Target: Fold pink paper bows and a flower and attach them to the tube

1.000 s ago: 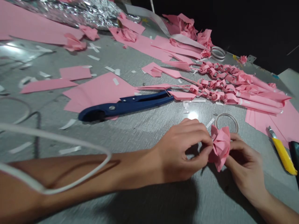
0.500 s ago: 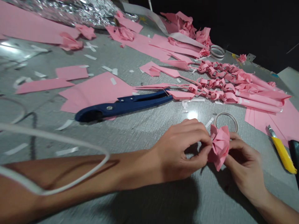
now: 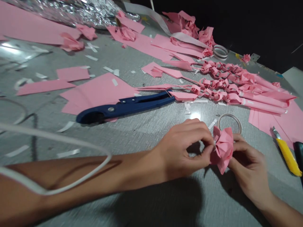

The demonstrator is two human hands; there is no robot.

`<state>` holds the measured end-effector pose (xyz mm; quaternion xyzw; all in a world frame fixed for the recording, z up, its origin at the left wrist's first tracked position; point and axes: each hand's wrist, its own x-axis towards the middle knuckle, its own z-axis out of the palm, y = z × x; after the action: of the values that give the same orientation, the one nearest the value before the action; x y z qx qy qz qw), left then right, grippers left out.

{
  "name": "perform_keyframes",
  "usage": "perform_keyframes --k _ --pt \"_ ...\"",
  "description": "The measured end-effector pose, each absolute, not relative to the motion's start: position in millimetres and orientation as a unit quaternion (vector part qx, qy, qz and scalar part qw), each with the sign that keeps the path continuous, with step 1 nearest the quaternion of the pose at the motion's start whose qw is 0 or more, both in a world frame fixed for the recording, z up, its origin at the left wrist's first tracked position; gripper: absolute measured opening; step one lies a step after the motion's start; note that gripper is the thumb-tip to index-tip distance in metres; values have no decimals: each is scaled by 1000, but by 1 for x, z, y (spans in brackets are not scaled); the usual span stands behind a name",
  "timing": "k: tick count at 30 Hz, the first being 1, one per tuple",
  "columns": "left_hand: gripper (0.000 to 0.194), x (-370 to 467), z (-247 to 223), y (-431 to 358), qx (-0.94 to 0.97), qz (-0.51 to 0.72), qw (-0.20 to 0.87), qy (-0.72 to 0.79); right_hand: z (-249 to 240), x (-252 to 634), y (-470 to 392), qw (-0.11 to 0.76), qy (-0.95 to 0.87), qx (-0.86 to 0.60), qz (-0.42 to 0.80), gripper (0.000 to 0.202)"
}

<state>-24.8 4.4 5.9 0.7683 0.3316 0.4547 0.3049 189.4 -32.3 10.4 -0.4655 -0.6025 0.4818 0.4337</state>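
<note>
A pink folded paper flower (image 3: 223,148) is held above the grey table between both hands. My left hand (image 3: 187,146) reaches in from the left, thumb and forefinger pinched at the flower's left side, by a small whitish bit. On the other side my right hand (image 3: 251,167) grips the flower with thumb and fingers; part of those fingertips is hidden behind the paper. Just beyond the flower lies a roll of tape (image 3: 239,123), partly covered by it. A narrow white strip (image 3: 212,124) rests beside the roll.
Navy-handled scissors or cutters (image 3: 127,105) lie at mid-table. Pink paper chains (image 3: 220,82) with rolled tubes stretch behind. A yellow utility knife (image 3: 287,156) is at right, its blade tip showing. A white cable (image 3: 78,143) loops over my left forearm. Silver foil (image 3: 78,12) sits at the back.
Almost nothing differs. Both hands keep their hold on the paper flower, with only a very slight shift of the left hand's fingers.
</note>
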Motion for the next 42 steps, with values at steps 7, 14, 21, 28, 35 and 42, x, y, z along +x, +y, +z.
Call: perform_keyframes --k 7,14,21,28,35,42 --pt "17 -26 12 2 762 472 300 327 9 189 -34 446 -595 -468 477 15" --pt "17 -26 12 1 768 464 300 324 10 188 -34 449 -600 -475 461 16" --pt "17 -26 10 1 772 457 301 324 10 186 -36 456 -605 -473 450 16" --pt "15 -24 8 2 775 458 290 324 11 186 -34 448 -611 -469 454 13" --pt "16 -24 8 2 779 455 285 323 11 187 -35 444 -603 -470 468 10" --pt "16 -24 8 2 785 454 264 329 11 189 -34 444 -598 -468 475 13"
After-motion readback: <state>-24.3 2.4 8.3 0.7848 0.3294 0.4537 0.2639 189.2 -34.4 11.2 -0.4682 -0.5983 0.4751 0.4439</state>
